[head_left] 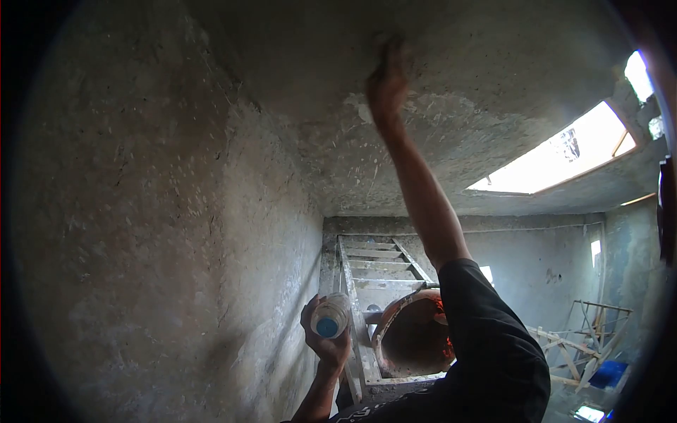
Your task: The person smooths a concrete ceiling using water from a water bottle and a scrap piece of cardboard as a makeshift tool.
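Note:
My left hand (330, 344) is wrapped round a clear plastic bottle (337, 305) low in the middle of the view. A round blue patch, perhaps its cap, faces me. My right hand (388, 95) reaches up to the rough grey ceiling (296, 63) with the arm stretched out. Motion blurs its fingers, and whether it holds something cannot be made out. Just right of the bottle, a round tub (405, 317) with a dark inside and some orange at its edge stands by the ladder, partly behind my right sleeve.
A paint-spattered ladder (381, 265) rises behind the tub. On the left runs a bare plaster wall (162, 211). Bright daylight enters through a ceiling opening (564, 155) at the right. Wooden frames (578, 345) and a blue object (608, 374) stand far below on the right.

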### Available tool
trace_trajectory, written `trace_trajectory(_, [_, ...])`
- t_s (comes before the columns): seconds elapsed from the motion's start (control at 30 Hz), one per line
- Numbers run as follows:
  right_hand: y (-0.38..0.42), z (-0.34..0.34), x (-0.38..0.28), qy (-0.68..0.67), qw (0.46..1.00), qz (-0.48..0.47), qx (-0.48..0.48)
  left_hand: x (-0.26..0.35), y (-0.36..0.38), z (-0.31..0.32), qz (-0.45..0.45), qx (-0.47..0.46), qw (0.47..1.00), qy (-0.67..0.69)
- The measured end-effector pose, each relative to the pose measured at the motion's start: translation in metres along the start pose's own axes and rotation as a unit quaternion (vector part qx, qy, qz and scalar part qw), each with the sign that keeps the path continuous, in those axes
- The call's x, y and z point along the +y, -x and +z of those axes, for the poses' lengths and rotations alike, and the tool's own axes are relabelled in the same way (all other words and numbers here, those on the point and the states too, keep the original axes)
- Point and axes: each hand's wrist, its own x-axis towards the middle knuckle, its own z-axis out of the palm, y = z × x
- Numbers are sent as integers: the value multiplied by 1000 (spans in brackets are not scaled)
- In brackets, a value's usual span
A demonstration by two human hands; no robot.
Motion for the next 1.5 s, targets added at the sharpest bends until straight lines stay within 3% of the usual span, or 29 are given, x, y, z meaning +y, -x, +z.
trace_trajectory(0.03, [16,0,-9,-26,997,19,-64,4,-2,0,2,-2,1000,-1])
trace_trajectory(0.17, [41,-10,-25,-10,993,-11,-119,7,-8,0,18,0,1000,8])
trace_trajectory(0.23, [25,-29,-32,-66,986,132,-76,5,-9,-3,27,8,1000,11])
trace_trajectory(0.3, [6,-34,-20,-66,991,110,36,4,-8,-7,28,5,1000,0])
trace_trajectory(0.33, [-5,-36,-14,-65,991,110,34,4,-6,-8,26,5,1000,0])
trace_trajectory(0.4, [-28,-34,-2,24,987,-39,151,3,-4,-9,10,6,1000,-12])
trace_trajectory(0.43, [-34,-26,9,24,987,-39,151,3,-2,-9,10,6,1000,-12])
trace_trajectory(0.5, [-36,-9,31,170,964,-159,125,0,-1,-10,20,0,1000,-20])
trace_trajectory(0.53, [-28,-6,36,170,964,-160,126,-3,1,-10,21,0,1000,-19])
trace_trajectory(0.63, [11,-7,28,128,981,-129,62,-4,0,-8,15,-2,1000,-12])
trace_trajectory(0.7, [41,-19,23,35,980,-58,-186,5,-5,-5,10,-13,1000,-16])
trace_trajectory(0.83, [25,-51,10,-97,968,-12,-230,-1,-5,-4,15,-1,1000,-5])
trace_trajectory(0.9, [0,-61,7,1,999,-5,-32,-1,-3,-7,22,-1,1000,-14])
trace_trajectory(0.97, [-30,-61,9,51,993,-61,91,0,-2,-8,11,-3,1000,-14])
trace_trajectory(1.1, [-42,-40,30,27,990,-105,88,6,-1,-10,19,-8,998,-52])
trace_trajectory(1.23, [27,-13,36,100,989,-92,-55,7,-3,-4,13,-4,1000,-28])
trace_trajectory(1.3, [66,-15,39,10,971,5,-237,10,-6,-3,19,-9,1000,-20])
trace_trajectory(1.43, [77,-35,27,-40,951,38,-305,8,-6,-2,20,5,1000,6])
trace_trajectory(1.5, [47,-51,-7,-54,968,113,-219,6,-4,-5,11,-4,1000,4])
